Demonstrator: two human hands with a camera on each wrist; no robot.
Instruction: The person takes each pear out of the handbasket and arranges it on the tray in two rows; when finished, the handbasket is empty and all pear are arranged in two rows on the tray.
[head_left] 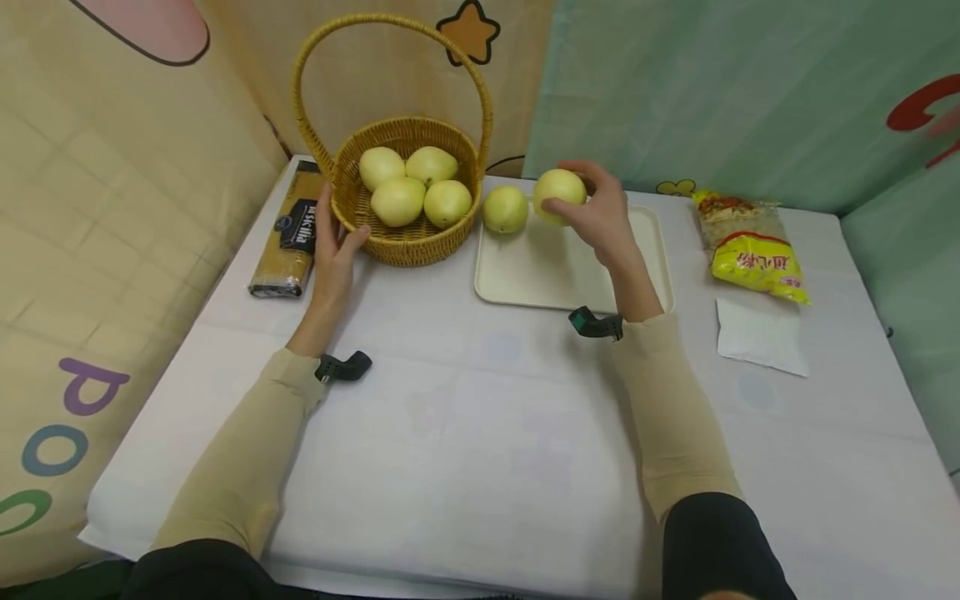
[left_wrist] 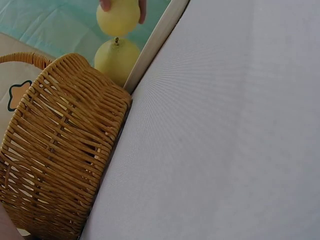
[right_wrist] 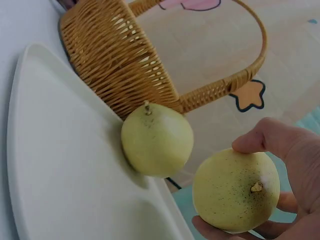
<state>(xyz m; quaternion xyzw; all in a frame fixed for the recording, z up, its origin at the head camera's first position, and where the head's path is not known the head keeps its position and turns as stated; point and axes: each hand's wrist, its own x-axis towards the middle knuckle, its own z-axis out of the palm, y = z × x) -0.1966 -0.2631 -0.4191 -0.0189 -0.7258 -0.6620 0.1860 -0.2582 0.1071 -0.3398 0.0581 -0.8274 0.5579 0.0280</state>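
Observation:
In the head view, my right hand [head_left: 603, 212] grips a round pale yellow-green pear [head_left: 558, 193] above the white tray [head_left: 525, 287]. Thumb and fingers press on opposite sides of that fruit; its stem end shows in the right wrist view. Another pear [right_wrist: 156, 141] sits at the tray's left end, close by the basket. My left hand [head_left: 335, 250] holds the left side of the wicker basket [head_left: 408, 250], thumb over the front rim and fingers along the outside. Inside the basket lie several pears [head_left: 397, 202], and its tall handle [head_left: 390, 18] arches over them.
Left of the basket lies a pack of pasta [head_left: 288, 237], partly behind my left hand. A yellow-labelled clear bag [head_left: 753, 250] and a white packet [head_left: 761, 337] lie on the right. Printed curtains [head_left: 712, 100] stand close behind the white-covered table [head_left: 465, 450].

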